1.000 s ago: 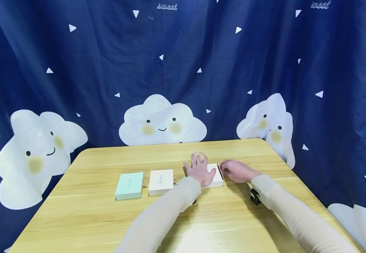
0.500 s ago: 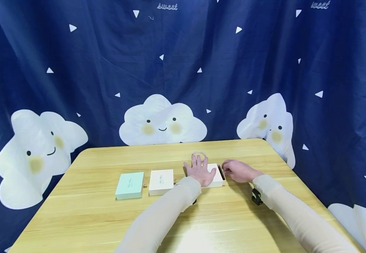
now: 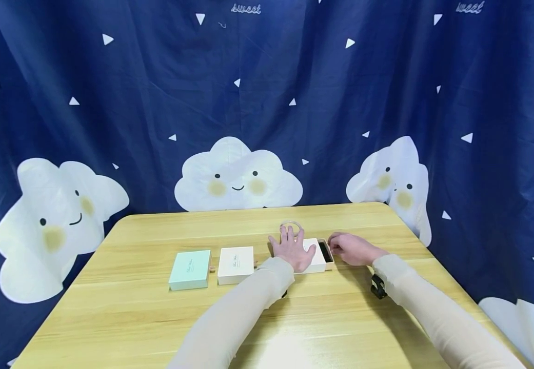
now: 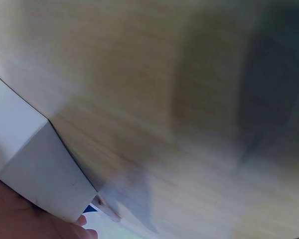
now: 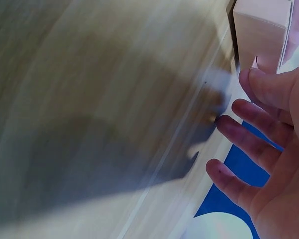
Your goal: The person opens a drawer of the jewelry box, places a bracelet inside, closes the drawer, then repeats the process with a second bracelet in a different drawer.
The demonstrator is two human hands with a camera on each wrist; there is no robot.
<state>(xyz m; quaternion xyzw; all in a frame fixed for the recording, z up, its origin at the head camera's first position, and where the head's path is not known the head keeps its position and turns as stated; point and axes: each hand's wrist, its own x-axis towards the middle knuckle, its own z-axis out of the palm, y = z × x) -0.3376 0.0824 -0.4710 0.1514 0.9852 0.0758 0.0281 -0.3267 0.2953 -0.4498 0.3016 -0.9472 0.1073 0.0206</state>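
Note:
My left hand (image 3: pixel 292 251) rests with spread fingers on a white drawer-style gift box (image 3: pixel 317 262) at the table's right side. In the left wrist view, the white box (image 4: pixel 45 169) has my left hand (image 4: pixel 30 219) along its edge. From the box's right end a drawer (image 3: pixel 330 266) with a dark inside stands partly out. My right hand (image 3: pixel 353 249) is at that drawer's end. In the right wrist view, my right hand (image 5: pixel 284 134) pinches a small pull tab (image 5: pixel 254 61) on the drawer's pinkish front (image 5: pixel 261 35) between thumb and forefinger; the other fingers are loosely bent.
A mint-green box (image 3: pixel 190 269) and a second white box (image 3: pixel 235 265) lie to the left, each with a small tab on its right side. Behind my left hand lies a pale ring-shaped thing (image 3: pixel 291 223). A blue cloud-patterned curtain (image 3: pixel 267 102) hangs behind the wooden table (image 3: pixel 123 297).
The drawer has slid out to the right, showing more of its dark inside. My right hand has moved right with it, while my left hand has stayed on the box.

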